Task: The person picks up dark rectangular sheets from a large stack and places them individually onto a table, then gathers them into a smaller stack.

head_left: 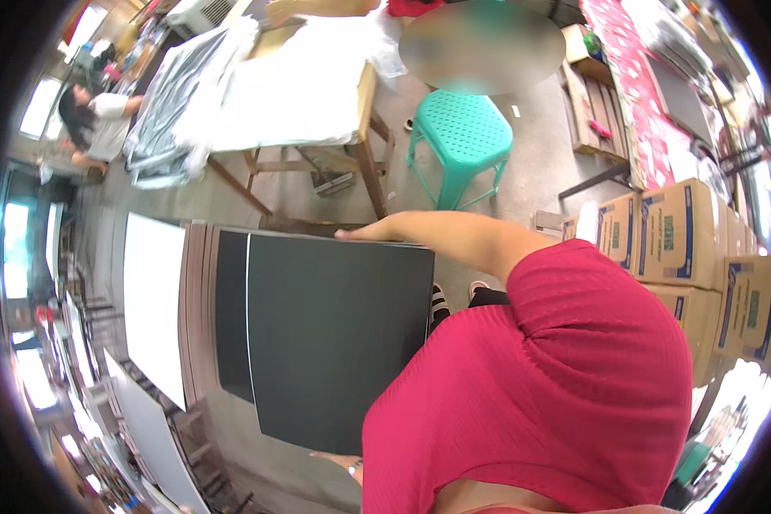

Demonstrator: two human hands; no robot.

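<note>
A large black board (338, 334) with a pale left edge lies in front of me, to the left of my body. My right hand (367, 232) grips its far edge, the arm stretched across from the right. At its near edge is my left hand (338, 461), with a band at the wrist; the board's corner and my red top hide part of that hand and its arm. Beyond the board's pale edge, another black panel (233, 317) shows, partly covered by the board, beside stacked brown panels (199, 300).
A white panel (154, 300) stands at the left of the stack. A plastic-covered wooden table (283, 94) and a turquoise stool (463, 128) are at the far side. Cardboard boxes (672, 236) pile up on the right. Another person (103, 124) is at the far left.
</note>
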